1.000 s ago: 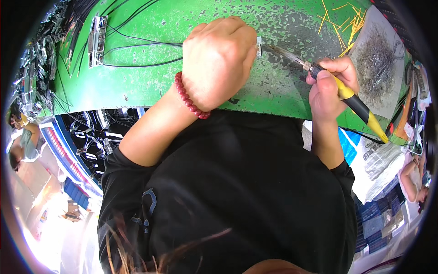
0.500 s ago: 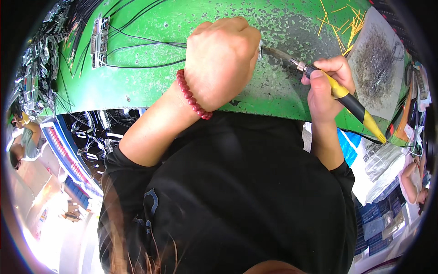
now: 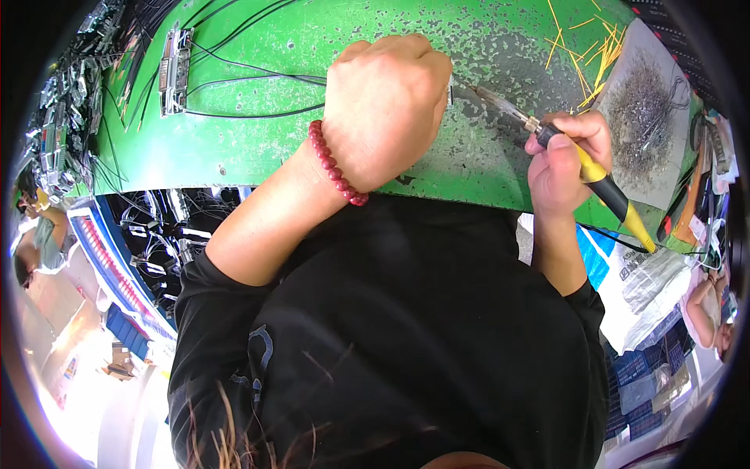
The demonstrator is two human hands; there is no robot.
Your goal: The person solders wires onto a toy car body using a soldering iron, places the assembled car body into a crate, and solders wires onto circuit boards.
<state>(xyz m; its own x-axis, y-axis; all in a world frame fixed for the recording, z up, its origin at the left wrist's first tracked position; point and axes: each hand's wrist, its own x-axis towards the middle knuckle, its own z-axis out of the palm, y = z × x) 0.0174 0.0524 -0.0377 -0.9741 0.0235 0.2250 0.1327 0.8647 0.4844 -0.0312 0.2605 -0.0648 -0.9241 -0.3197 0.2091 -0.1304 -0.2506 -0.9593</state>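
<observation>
The L hand [image 3: 388, 105] is over the worn green worktop [image 3: 234, 156] w/ its back up and fingers curled under; their grip is hidden, so I cannot tell what they hold, but a small silvery piece [image 3: 451, 90] shows just at the hand's R edge, and black wires [image 3: 250, 116] run from its L side to a metal fixture [image 3: 175, 70] at far L. The R hand [image 3: 566, 160] has its fingers closed around the yellow-black handle of a soldering iron [image 3: 592, 168], whose tip points L, near the silvery piece & apart from it. Thin yellow sticks [image 3: 603, 61] lie at far R, beside a pale sheet [image 3: 637, 187] w/ dark debris.
</observation>
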